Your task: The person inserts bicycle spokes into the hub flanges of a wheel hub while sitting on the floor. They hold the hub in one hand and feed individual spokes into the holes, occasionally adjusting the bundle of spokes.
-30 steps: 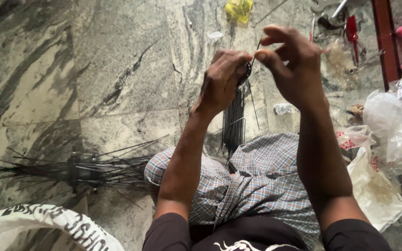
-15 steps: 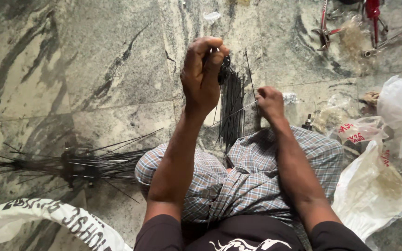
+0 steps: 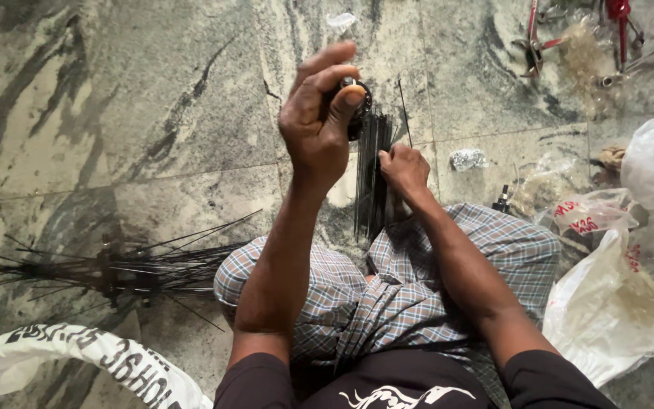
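Spokes (image 3: pixel 372 178): thin black bundle hanging from small dark hub (image 3: pixel 357 106), above checked lap. Left hand (image 3: pixel 319 125) pinches hub, raised higher than half second ago. Right hand (image 3: pixel 404 170) grips spokes lower down, fingers closed, now dropped from hub.

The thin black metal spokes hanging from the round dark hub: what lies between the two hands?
In the head view, only the spokes span between left hand, gripping the hub, and right hand.
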